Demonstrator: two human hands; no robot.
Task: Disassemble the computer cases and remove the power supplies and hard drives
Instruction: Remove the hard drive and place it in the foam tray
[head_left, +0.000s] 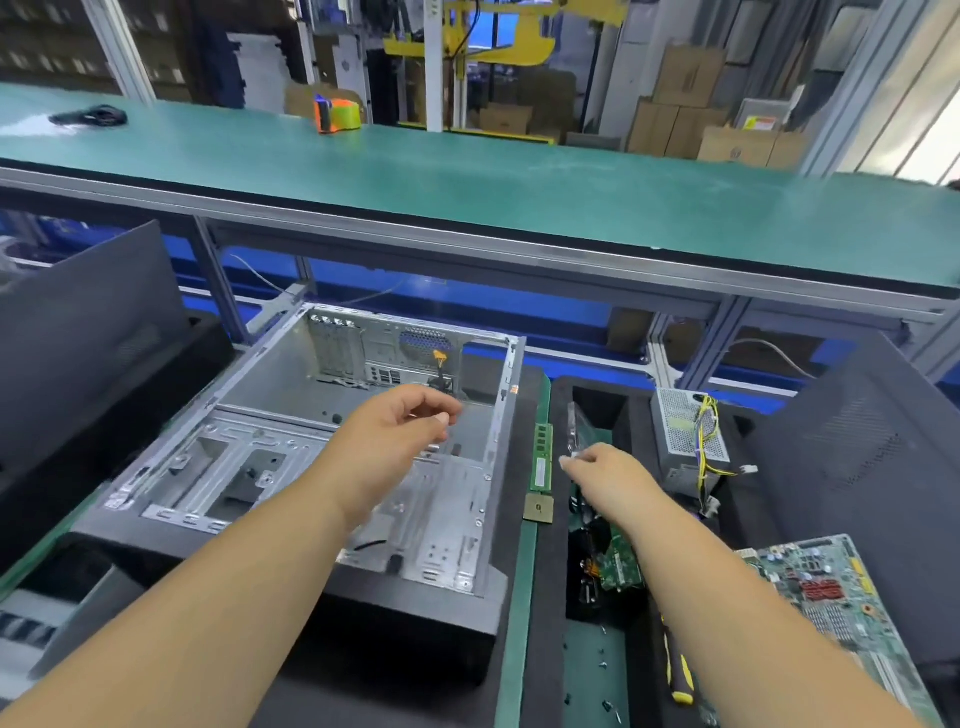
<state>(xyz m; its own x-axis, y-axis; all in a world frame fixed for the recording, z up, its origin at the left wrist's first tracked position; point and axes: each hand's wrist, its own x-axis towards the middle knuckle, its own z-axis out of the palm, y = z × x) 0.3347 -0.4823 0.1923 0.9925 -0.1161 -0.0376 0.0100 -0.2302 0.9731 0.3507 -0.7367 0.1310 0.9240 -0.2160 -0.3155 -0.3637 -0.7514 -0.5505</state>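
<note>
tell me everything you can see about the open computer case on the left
The computer case lies on its side with the side panel off, its opening facing up. It looks like bare grey sheet metal with a black front end nearest the viewer. Inside it is mostly stripped: slot covers, a round fan grille and a short orange-tipped cable at the far wall, drive brackets nearer. It rests on black foam. The left hand hovers above it, not clearly touching.

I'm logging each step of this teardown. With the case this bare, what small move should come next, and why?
Probably reach the left hand to the orange-plugged cable at the back of the case. The case looks stripped; the power supply and motherboard already lie outside it, and that hand hovers, holding nothing.
</note>
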